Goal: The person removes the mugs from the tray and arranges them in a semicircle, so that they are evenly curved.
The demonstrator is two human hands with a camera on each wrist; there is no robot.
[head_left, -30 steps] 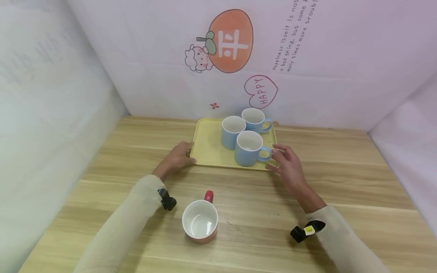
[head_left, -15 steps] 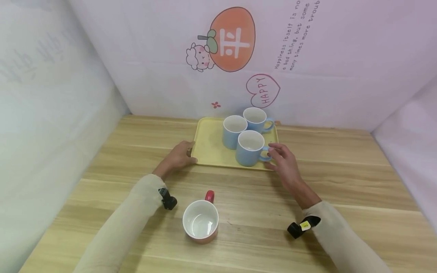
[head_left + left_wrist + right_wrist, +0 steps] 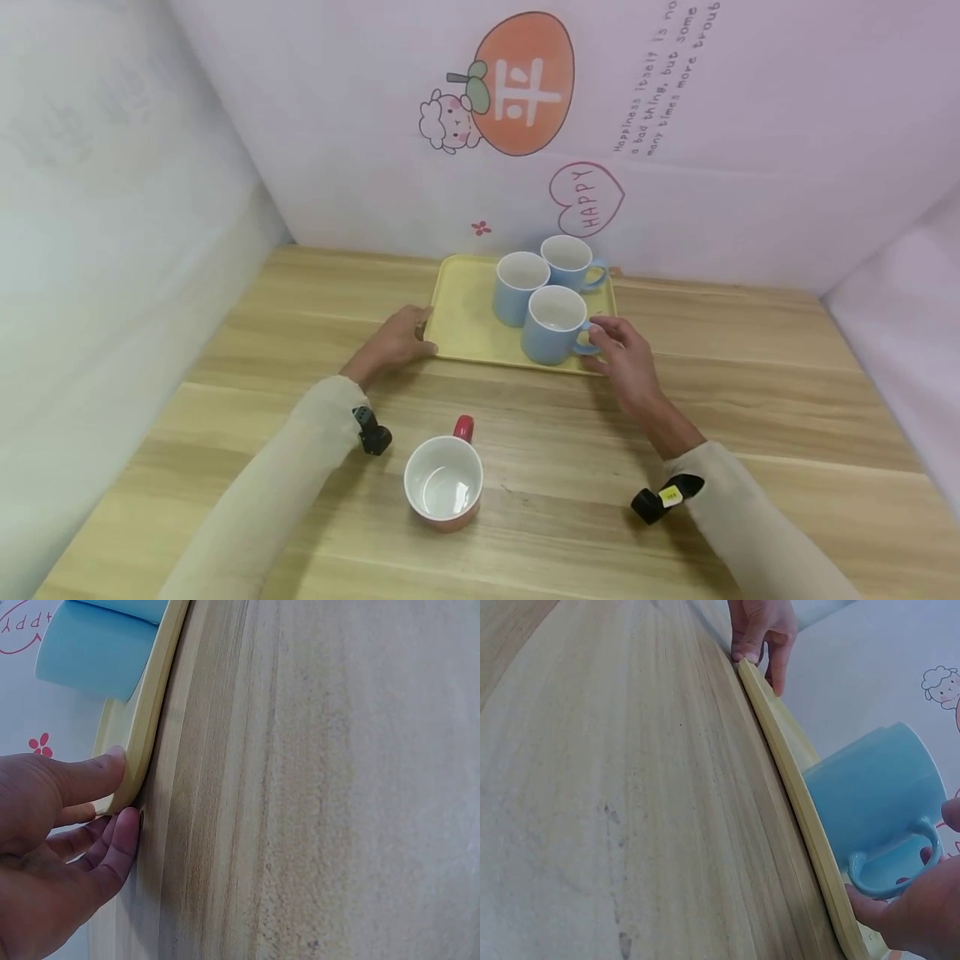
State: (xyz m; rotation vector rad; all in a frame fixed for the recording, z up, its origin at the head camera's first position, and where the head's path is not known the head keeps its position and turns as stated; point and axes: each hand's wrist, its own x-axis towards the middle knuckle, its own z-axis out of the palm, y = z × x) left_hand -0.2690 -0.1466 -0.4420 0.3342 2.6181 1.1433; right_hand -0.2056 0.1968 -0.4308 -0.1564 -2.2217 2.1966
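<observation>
Three light-blue mugs stand upright on a yellow tray point(image 3: 459, 329). They are a left mug point(image 3: 517, 300), a back mug point(image 3: 567, 262) and a front mug point(image 3: 553, 333), whose handle points right. My left hand point(image 3: 393, 340) grips the tray's left end near the front corner, thumb on the rim, as the left wrist view shows. At the front mug's handle point(image 3: 892, 891) is my right hand point(image 3: 626, 358). Its fingers curl about the handle's far side, and the thumb lies low by the tray rim. How firmly it holds the handle is partly hidden.
A red mug point(image 3: 444, 483) with a white inside stands upright on the wooden table point(image 3: 555, 517), nearer the body, its handle pointing away. Behind the tray rises a white cloth wall point(image 3: 360, 167) with printed drawings. More cloth borders the table at left and right.
My right hand has shifted slightly left, closer round the front mug's handle. My left hand stays at the tray's end. The whole view has drifted a little; tray and mugs stand unchanged.
</observation>
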